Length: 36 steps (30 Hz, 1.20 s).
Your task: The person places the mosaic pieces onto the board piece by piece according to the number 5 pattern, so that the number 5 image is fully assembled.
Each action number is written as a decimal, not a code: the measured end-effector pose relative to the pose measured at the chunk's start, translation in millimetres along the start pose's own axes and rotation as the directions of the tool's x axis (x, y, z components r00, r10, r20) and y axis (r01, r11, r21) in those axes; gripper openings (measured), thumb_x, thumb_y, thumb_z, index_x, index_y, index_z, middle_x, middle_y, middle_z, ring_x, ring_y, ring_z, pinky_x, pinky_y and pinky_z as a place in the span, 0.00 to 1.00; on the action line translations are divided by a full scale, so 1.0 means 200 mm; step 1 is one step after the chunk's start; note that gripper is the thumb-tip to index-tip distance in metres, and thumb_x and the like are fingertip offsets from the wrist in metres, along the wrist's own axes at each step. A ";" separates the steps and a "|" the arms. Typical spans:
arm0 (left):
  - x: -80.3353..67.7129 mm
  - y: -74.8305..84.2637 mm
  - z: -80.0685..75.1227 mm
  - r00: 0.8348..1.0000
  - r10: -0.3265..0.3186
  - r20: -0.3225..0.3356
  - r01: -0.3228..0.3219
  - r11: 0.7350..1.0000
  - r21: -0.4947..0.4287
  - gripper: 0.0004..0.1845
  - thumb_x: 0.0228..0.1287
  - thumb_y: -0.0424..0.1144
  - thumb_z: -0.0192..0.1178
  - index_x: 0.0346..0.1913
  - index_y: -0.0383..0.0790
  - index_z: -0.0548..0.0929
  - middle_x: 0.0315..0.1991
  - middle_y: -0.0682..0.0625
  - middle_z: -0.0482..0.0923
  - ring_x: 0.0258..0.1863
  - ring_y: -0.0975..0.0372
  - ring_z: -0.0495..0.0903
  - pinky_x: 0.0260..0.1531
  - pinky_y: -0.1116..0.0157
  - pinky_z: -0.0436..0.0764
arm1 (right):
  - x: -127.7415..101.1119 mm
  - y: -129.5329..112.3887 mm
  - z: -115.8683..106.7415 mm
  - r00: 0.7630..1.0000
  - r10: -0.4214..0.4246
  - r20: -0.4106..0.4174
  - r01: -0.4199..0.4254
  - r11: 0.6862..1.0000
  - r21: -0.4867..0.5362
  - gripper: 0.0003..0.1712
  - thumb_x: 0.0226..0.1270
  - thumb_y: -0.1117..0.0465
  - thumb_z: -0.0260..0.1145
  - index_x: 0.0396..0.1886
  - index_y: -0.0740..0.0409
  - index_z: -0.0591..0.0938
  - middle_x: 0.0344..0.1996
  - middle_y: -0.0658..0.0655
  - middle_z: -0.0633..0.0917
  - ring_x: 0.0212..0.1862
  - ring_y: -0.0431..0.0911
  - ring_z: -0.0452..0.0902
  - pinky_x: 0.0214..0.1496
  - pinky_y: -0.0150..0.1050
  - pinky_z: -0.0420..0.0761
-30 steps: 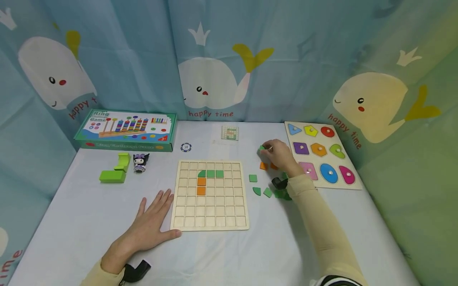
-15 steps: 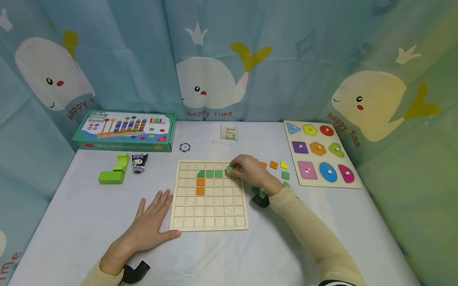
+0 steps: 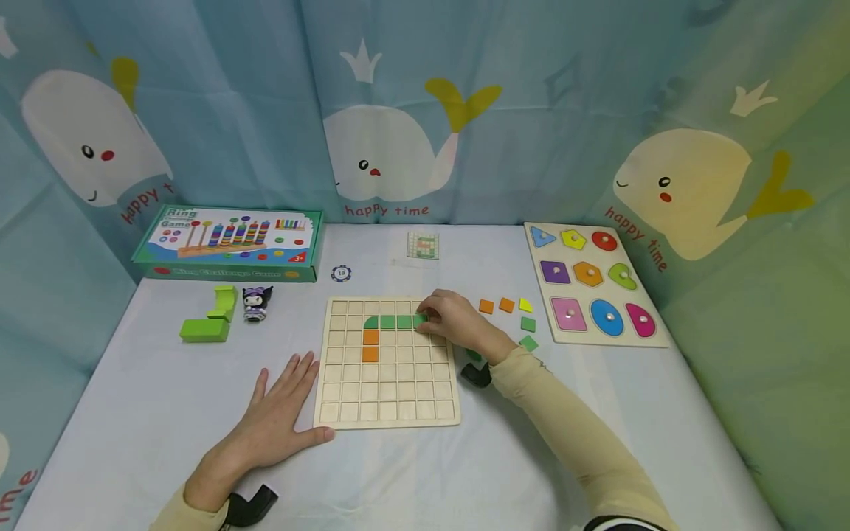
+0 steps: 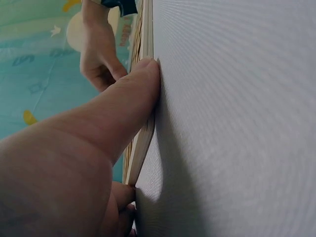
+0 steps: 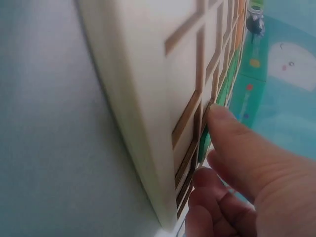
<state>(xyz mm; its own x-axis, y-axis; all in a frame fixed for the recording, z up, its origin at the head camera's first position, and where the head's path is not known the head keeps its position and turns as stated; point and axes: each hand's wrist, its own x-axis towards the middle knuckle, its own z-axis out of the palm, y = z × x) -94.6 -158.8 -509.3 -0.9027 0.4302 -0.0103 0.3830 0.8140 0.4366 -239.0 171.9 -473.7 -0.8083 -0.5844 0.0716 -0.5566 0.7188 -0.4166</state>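
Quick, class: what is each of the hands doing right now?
Left hand: open, flat on the table, thumb against the wooden grid board.
Right hand: fingers curled, pressing a green tile into the board.

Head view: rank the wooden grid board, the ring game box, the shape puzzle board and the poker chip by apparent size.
Largest to smallest:
1. wooden grid board
2. ring game box and shape puzzle board, too alike to separate
3. poker chip

a small green square tile [image 3: 420,321] lies flat in the wooden grid board's [image 3: 387,402] second row, ending the green line.
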 end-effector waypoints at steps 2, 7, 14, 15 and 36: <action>0.00 0.00 0.00 1.000 0.000 0.003 0.000 1.000 -0.001 0.58 0.54 0.72 0.58 0.75 0.31 0.55 0.76 0.40 0.48 0.75 0.46 0.43 0.63 0.34 0.35 | -0.01 0.01 0.00 1.000 -0.005 -0.016 0.005 1.000 -0.001 0.16 0.60 0.57 0.74 0.43 0.63 0.85 0.34 0.53 0.80 0.35 0.44 0.73 0.39 0.38 0.75; 0.00 0.00 0.00 1.000 0.000 -0.001 0.000 1.000 -0.002 0.58 0.54 0.72 0.59 0.75 0.31 0.56 0.76 0.39 0.48 0.75 0.46 0.43 0.63 0.34 0.35 | -0.04 0.09 -0.06 0.998 0.008 -0.062 -0.008 1.000 0.005 0.12 0.66 0.61 0.69 0.45 0.64 0.86 0.35 0.55 0.82 0.38 0.46 0.77 0.40 0.40 0.78; -0.01 -0.01 0.00 1.000 -0.003 -0.008 0.003 1.000 -0.003 0.58 0.54 0.72 0.60 0.75 0.31 0.56 0.76 0.39 0.48 0.75 0.46 0.43 0.63 0.34 0.35 | -0.14 0.25 -0.16 0.981 0.153 -0.121 -0.151 0.988 0.023 0.10 0.65 0.66 0.69 0.44 0.66 0.86 0.35 0.56 0.82 0.38 0.50 0.77 0.41 0.46 0.78; -0.01 0.00 0.00 1.000 -0.001 -0.013 0.001 1.000 -0.005 0.58 0.54 0.71 0.60 0.75 0.31 0.56 0.76 0.39 0.49 0.75 0.45 0.43 0.63 0.34 0.35 | -0.15 0.27 -0.17 0.977 0.172 -0.126 -0.171 0.985 0.024 0.11 0.64 0.66 0.70 0.44 0.67 0.86 0.34 0.57 0.82 0.37 0.50 0.77 0.41 0.46 0.78; 0.00 0.00 0.00 1.000 -0.011 0.008 0.011 1.000 0.011 0.58 0.54 0.72 0.58 0.75 0.31 0.56 0.76 0.40 0.48 0.75 0.46 0.42 0.64 0.35 0.34 | -0.25 0.38 -0.17 0.952 0.271 -0.143 -0.281 0.958 -0.059 0.14 0.64 0.63 0.71 0.43 0.70 0.84 0.37 0.62 0.79 0.39 0.54 0.72 0.43 0.47 0.75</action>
<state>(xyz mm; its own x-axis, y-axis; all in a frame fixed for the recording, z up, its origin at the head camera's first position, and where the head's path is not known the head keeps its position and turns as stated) -94.8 -159.4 -509.9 -0.9051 0.4246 -0.0224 0.3755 0.8229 0.4265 -247.8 268.0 -478.5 -0.9477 -0.3078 0.0851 -0.3170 0.8752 -0.3654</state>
